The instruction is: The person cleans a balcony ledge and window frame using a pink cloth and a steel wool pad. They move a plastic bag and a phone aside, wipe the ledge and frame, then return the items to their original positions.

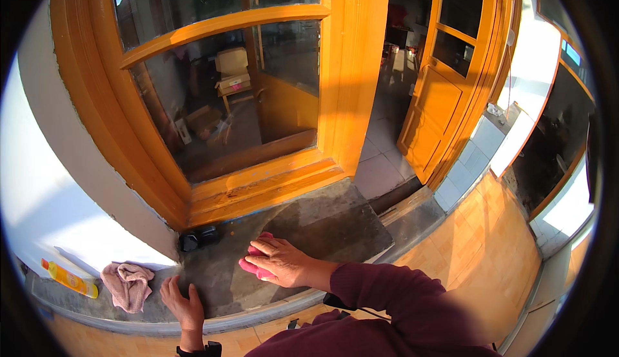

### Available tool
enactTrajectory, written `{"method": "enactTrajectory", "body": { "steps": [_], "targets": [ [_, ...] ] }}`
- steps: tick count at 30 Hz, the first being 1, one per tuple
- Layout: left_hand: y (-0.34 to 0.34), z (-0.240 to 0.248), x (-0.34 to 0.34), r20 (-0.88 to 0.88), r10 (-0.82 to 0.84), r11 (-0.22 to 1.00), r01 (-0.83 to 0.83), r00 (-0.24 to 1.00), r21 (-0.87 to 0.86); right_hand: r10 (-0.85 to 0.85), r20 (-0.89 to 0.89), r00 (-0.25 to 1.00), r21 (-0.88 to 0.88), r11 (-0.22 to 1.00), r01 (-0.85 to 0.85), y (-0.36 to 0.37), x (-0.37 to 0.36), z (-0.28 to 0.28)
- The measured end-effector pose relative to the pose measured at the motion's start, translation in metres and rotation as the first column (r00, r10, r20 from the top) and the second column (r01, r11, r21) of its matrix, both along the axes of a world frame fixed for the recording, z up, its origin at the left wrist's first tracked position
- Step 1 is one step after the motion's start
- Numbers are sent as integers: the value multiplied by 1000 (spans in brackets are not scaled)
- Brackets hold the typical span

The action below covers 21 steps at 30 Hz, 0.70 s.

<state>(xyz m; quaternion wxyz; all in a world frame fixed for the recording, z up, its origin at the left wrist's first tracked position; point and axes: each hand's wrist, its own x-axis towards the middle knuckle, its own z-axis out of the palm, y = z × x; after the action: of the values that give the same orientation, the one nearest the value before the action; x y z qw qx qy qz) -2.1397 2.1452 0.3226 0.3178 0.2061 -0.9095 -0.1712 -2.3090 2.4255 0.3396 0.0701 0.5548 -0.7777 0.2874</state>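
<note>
Maroon sleeve [387,286]: one, nearest the camera, crossing the lower right of the frame to the right wrist.
Right hand [282,263]: one, just below the middle of the frame; its grip is curled over a pink cloth [250,267], grasping it.
Cloth position: one, bunched under the palm and fingers, against the grey stone ledge [322,228].
Left hand [185,302]: one, lower left of the frame; its grip is released and empty, fingers loosely spread over the ledge. Whether the fingertips touch it, I cannot tell.
Dark wristband [200,349]: one, on the left wrist at the bottom edge.
Dusty-pink towel [127,286]: one, crumpled at lower left, near the left hand and well apart from the cloth.
Yellow bottle [72,281]: one, with one orange-red cap, at far lower left beside the white wall [77,208]; upright or lying, I cannot tell.
Black object [198,238]: at the window's lower left corner; kind and count unclear.
Orange-framed window [353,54]: one, upper centre, two panes showing.
Orange wooden door [433,109]: one, open, upper right.
Tan tiled floor [496,247]: lower right.
</note>
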Motion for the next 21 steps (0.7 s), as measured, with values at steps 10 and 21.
{"method": "enactTrajectory", "body": {
  "steps": [10,21],
  "targets": [
    [0,0,1,54,21,998,-17,998,-64,-496,-19,868,88,864,495,147,-116,3],
    [2,1,1,80,6,993,4,997,-116,-667,7,745,-8,745,667,229,-41,-7]
  ]
}}
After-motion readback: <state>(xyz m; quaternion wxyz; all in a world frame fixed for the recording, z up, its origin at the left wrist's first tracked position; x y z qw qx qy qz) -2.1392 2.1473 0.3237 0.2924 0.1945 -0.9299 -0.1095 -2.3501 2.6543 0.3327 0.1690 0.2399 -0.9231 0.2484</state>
